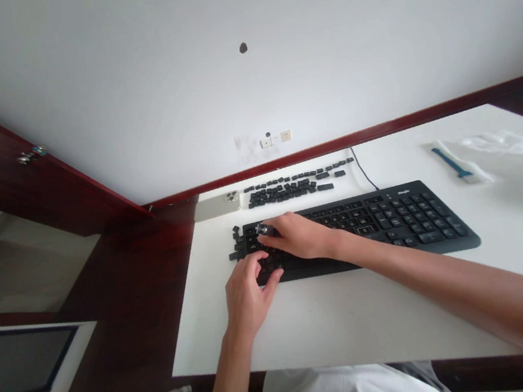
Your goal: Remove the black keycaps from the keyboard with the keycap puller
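Observation:
A black full-size keyboard (390, 224) lies on the white desk (203, 338), and its left part has lost many keycaps. My right hand (298, 236) reaches over the left part of the keyboard, pinching a small grey metal object (263, 228) between its fingertips. My left hand (248, 291) rests on the front left corner, fingers curled on the keys, with nothing visible in them. Loose black keycaps (236, 244) are heaped against the keyboard's left edge. More keycaps (284, 188) lie in rows behind it.
A smartphone (217, 206) lies face down at the desk's back left. A cable (364, 169) runs from the keyboard to the wall. A blue tool (450, 162) lies on a clear plastic bag (497, 155) at right. Dark wood furniture (126, 265) flanks the desk's left side.

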